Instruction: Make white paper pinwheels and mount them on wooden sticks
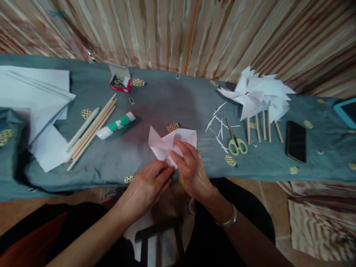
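A white paper pinwheel (160,144), its blades partly folded in, lies at the front edge of the table between both hands. My left hand (150,178) pinches its near-side paper, fingers closed together. My right hand (190,167) has its thumb and fingers pressed on the pinwheel's middle and right blade. The fingers hide part of the centre and the near blade. Beyond and left of the pinwheel lies a glue stick (116,126) with a green label. To the right are thin paper strips (221,126) and green-handled scissors (236,144).
Wooden sticks (93,131) lie at the left beside white paper sheets (33,89). An open red box (121,84) of small metal fasteners stands at the back. Several finished pinwheels on sticks (256,92) are piled at the right, near a black phone (295,141) and a blue-edged tablet (346,113).
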`<state>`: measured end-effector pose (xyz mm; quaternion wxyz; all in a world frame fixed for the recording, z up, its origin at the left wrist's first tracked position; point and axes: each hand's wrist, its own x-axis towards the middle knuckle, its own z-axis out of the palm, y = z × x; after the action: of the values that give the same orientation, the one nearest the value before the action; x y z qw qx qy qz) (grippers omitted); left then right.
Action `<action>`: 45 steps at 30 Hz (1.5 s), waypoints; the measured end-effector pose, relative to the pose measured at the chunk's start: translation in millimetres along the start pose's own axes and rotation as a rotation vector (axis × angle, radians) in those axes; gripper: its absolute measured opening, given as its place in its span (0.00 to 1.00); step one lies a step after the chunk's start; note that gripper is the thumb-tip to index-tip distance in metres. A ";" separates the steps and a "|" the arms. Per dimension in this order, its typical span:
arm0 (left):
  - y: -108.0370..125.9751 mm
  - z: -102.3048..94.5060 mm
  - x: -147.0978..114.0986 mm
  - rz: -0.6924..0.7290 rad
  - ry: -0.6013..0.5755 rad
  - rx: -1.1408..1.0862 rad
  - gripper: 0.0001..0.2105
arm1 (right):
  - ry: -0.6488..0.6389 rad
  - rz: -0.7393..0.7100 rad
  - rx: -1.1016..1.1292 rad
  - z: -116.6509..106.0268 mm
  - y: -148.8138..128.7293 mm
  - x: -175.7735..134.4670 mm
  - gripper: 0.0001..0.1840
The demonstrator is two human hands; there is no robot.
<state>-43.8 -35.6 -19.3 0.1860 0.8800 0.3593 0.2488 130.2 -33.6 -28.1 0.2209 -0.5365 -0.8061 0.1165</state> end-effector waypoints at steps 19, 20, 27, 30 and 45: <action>-34.5 -32.3 7.8 0.006 -0.013 0.185 0.10 | 0.095 0.388 0.250 -40.8 46.3 18.3 0.19; -37.5 -34.4 9.5 0.004 -0.013 0.202 0.11 | 0.079 0.412 0.266 -41.8 43.9 14.6 0.18; -18.6 -24.5 11.5 0.116 0.065 0.221 0.11 | -0.029 0.467 0.275 -42.0 30.6 -2.6 0.14; -4.4 -10.4 7.6 0.141 0.010 0.147 0.11 | -0.056 0.482 0.313 -40.1 29.8 -2.8 0.14; -5.2 -7.8 -0.3 0.133 0.025 0.112 0.08 | -0.033 0.175 0.469 -55.1 37.2 -10.8 0.16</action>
<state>-51.2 -31.1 -15.8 0.1149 0.9077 0.3159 0.2512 190.5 -31.4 1.9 0.3154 -0.5364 -0.7111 0.3275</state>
